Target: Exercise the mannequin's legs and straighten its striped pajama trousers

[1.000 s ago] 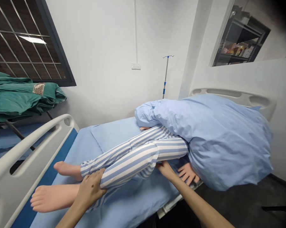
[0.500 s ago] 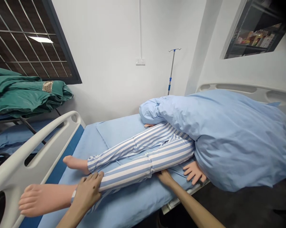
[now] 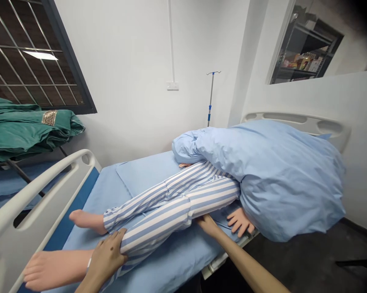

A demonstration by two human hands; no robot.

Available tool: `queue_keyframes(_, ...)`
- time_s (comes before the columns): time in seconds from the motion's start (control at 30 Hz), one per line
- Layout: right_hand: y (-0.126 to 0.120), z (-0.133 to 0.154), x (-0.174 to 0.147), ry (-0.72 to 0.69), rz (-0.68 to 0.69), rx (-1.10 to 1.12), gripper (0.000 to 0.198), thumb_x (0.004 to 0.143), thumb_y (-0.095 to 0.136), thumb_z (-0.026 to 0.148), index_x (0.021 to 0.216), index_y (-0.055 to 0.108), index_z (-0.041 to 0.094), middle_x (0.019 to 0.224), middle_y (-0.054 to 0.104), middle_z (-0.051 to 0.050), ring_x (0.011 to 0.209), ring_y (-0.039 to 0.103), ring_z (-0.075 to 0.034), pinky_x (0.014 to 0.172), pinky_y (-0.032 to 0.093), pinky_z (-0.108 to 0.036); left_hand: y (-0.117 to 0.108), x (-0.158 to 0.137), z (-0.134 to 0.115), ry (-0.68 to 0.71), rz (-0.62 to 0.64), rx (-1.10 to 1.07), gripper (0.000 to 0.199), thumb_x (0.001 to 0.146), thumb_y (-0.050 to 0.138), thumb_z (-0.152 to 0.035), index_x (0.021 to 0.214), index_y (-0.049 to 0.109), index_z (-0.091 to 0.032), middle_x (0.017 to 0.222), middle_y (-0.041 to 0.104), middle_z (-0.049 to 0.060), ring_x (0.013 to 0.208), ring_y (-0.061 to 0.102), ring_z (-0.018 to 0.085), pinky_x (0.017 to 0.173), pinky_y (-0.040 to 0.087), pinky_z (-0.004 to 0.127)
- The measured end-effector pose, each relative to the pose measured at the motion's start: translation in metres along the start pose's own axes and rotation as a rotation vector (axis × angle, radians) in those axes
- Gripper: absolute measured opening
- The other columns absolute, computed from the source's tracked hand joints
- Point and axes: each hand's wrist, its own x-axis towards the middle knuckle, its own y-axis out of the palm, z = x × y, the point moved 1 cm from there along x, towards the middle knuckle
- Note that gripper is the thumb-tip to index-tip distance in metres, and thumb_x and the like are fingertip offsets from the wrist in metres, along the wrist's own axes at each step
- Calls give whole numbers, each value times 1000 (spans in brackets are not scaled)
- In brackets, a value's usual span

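Note:
A manikin in blue-and-white striped trousers [image 3: 213, 197] lies on its back on a bed with a light blue sheet [image 3: 177, 260]. My left hand [image 3: 108, 250] is closed over its near lower leg, just above the bare foot [image 3: 59, 266]. Under the knee of that same leg my right hand [image 3: 207, 225] is tucked, its fingertips hidden behind the trouser cloth. The knee is slightly bent and raised off the sheet. The other leg, with its bare foot [image 3: 87, 221], rests flat. Beside the hip lies the manikin's hand [image 3: 240, 221], palm down.
A bunched light blue quilt [image 3: 277, 175] covers the manikin's upper body. The bed has a white footboard [image 3: 46, 183] at left and a headboard [image 3: 293, 118] at right. An IV pole [image 3: 211, 97] stands by the wall. Green folded cloth [image 3: 33, 130] lies on another bed.
The near knee has risen a little, with both hands still on that leg. The view has shifted slightly to the right and up.

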Motion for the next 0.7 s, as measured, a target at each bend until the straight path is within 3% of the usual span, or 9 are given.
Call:
queue_keyframes(0.13, -19, 39, 5, -16, 80, 61, 33, 68, 48, 22, 97, 62, 19, 104, 62, -8, 111, 48, -26, 99, 30, -39, -3, 8, -16, -3, 6, -79, 53, 59, 46, -18, 112, 48, -26, 112, 57, 3, 109, 48, 25, 85, 37, 33)
queue_keyframes(0.3, -32, 71, 16, -31, 32, 206, 39, 65, 45, 16, 100, 61, 17, 107, 62, -6, 110, 49, -24, 96, 34, -39, -6, 22, -43, -32, 12, -255, 47, 63, 43, -20, 109, 44, -23, 109, 57, 3, 102, 52, 23, 79, 39, 29)
queue_keyframes(0.53, -51, 88, 20, -14, -16, 289, 35, 71, 44, 19, 101, 61, 19, 98, 65, -5, 97, 57, -22, 84, 45, -34, 18, 35, -87, -49, -28, -450, 44, 64, 45, -24, 108, 40, -24, 96, 60, 3, 88, 56, 23, 66, 39, 28)
queue_keyframes(0.7, -56, 89, 19, -3, -43, 226, 33, 73, 45, 24, 101, 61, 18, 93, 66, -5, 94, 57, -22, 81, 47, -33, 28, 35, -98, -63, -12, -521, 43, 64, 45, -25, 107, 40, -26, 91, 61, 1, 85, 57, 22, 63, 39, 27)
